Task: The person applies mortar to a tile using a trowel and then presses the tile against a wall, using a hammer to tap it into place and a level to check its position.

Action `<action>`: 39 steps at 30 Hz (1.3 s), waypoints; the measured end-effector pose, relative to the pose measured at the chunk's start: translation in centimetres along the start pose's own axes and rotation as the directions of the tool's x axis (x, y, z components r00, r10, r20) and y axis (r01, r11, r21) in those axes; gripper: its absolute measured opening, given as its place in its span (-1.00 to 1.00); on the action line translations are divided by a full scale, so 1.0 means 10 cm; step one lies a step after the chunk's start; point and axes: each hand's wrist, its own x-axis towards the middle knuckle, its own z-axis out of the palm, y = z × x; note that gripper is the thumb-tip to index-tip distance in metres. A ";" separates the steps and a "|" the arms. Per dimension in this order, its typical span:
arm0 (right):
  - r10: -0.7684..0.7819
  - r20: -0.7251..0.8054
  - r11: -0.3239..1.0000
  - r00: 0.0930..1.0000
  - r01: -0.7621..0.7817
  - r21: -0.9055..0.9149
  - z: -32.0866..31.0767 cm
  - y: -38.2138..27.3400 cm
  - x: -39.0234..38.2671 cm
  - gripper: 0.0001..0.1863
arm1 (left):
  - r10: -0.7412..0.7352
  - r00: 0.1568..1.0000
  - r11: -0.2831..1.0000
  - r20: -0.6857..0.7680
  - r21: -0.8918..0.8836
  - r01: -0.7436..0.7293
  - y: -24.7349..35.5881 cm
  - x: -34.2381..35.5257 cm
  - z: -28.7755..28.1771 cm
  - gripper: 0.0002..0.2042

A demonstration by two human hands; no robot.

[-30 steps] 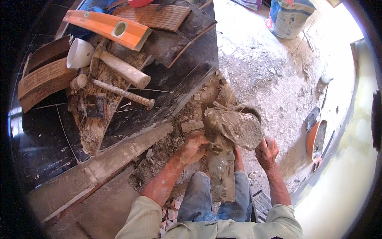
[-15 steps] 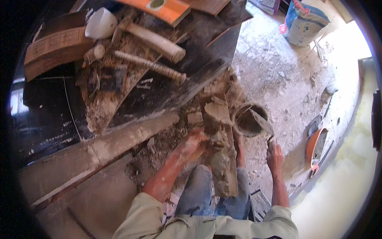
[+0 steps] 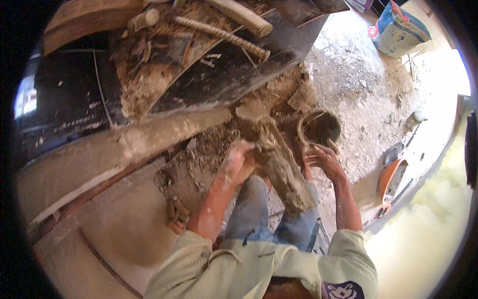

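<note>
A long block caked in grey-brown mortar point(image 3: 284, 172) leans between my knees, its upper end against a rubble pile point(image 3: 279, 94). My left hand point(image 3: 239, 162), smeared with mortar, has its fingers curled against the block's left side near the top. My right hand point(image 3: 324, 160) hovers with its fingers spread and holds nothing, just below a small round muddy bowl point(image 3: 318, 128). The bowl stands upright on the ground to the right of the block, and its inside looks dark and mostly empty.
A pale concrete ledge point(image 3: 124, 144) runs along the left, beside a black slab point(image 3: 64, 99). On the slab lie a dirty wooden board point(image 3: 149, 74), a ribbed rod point(image 3: 224, 35) and a wooden handle point(image 3: 244, 17). A blue-and-white sack point(image 3: 398, 31) and an orange tub point(image 3: 391, 177) stand on the right.
The bowl, earlier tipped over the block in my right hand, has turned upright and now sits on the ground. My right hand has let go. My left hand has stayed on the block.
</note>
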 end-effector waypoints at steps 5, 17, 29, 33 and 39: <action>-0.020 0.385 0.992 0.923 -0.029 0.121 1.17 -0.67 -0.79 -0.29 | 0.081 0.996 0.996 0.024 -0.039 -0.080 0.25 -0.34 0.36 -0.86; -0.170 0.514 0.906 0.841 -0.072 0.418 1.31 -0.75 -0.99 -0.54 | 0.279 0.958 0.949 0.061 -0.169 -0.266 0.39 -1.21 1.03 -0.79; -0.194 0.639 0.910 0.744 -0.106 0.400 2.24 -1.23 -1.83 -0.34 | 0.590 0.807 0.797 0.038 -0.190 -0.574 0.52 -2.19 1.95 -0.77; -0.217 0.615 0.920 0.759 -0.051 0.388 2.41 -1.36 -2.07 -0.37 | 0.658 0.751 0.739 -0.057 -0.145 -0.658 0.50 -2.46 2.17 -0.78; -0.403 0.416 0.912 0.815 0.393 0.113 2.76 -1.66 -2.57 -0.42 | 0.777 0.610 0.593 -0.158 -0.143 -0.793 0.51 -2.68 2.51 -0.76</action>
